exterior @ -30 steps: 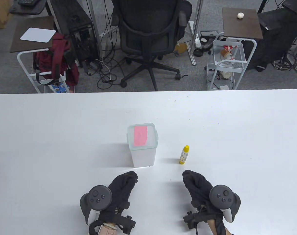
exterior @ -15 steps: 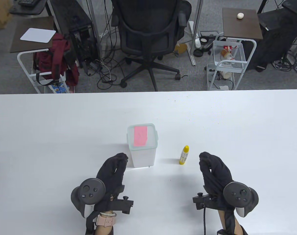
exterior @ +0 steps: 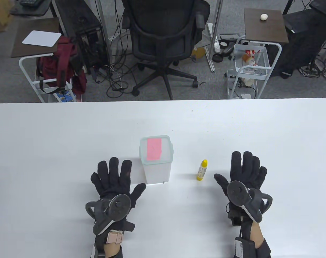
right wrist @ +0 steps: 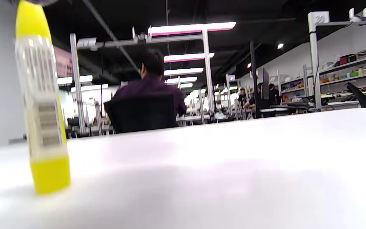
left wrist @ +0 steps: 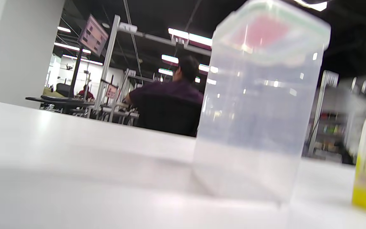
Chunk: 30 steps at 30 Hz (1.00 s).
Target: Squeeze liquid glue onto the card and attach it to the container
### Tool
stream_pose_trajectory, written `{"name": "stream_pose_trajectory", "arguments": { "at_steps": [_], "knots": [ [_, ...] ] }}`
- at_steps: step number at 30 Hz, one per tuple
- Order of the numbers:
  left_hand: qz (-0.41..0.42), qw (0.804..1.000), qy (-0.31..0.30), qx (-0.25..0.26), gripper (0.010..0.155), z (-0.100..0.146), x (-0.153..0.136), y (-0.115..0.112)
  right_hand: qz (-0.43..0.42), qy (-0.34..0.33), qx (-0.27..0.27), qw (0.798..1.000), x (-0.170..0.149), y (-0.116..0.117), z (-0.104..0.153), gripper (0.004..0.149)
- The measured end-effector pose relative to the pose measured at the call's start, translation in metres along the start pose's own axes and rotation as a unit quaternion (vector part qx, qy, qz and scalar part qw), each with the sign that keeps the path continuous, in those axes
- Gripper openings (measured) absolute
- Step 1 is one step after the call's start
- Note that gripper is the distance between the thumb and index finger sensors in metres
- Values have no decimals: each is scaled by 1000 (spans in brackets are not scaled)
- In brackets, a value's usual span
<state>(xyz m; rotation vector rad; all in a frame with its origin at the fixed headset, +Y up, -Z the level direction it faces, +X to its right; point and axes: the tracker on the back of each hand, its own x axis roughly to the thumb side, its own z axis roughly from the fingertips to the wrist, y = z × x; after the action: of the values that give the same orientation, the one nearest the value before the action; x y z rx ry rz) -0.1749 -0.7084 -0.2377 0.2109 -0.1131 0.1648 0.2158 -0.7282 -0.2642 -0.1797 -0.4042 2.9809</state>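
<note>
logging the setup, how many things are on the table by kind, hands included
Container, clear, standing: 1
Pink card, on the container's lid: 1
Glue bottle, yellow, upright: 1
Gloved hands, left hand and right hand, both flat with fingers spread, holding nothing: 2
Total: 5

My gloves [exterior: 113, 178] are black. The card [exterior: 154, 149] is pink on the translucent, green-rimmed container [exterior: 157, 161]. The glue bottle [exterior: 202, 169] is yellow with a white label.
</note>
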Motion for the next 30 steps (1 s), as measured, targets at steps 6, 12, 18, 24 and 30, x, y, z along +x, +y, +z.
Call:
{"name": "stream_pose_trajectory", "arguments": {
  "at_steps": [6,12,18,24,30],
  "knots": [
    [-41,998,-4,-55,94,2,1,-9,75,-23,48,996,0,12,4,96],
    [-42,997,5,-66,94,4,-1,-12,95,-30,66,993,2,20,6,95],
    [-42,997,6,-70,93,5,-1,-13,112,-35,71,991,4,22,8,95],
    [-39,996,9,-80,93,6,-2,-14,119,-33,74,990,4,22,9,94],
    [-40,996,9,-84,94,6,-1,-15,127,-37,74,988,6,22,10,94]
  ]
}}
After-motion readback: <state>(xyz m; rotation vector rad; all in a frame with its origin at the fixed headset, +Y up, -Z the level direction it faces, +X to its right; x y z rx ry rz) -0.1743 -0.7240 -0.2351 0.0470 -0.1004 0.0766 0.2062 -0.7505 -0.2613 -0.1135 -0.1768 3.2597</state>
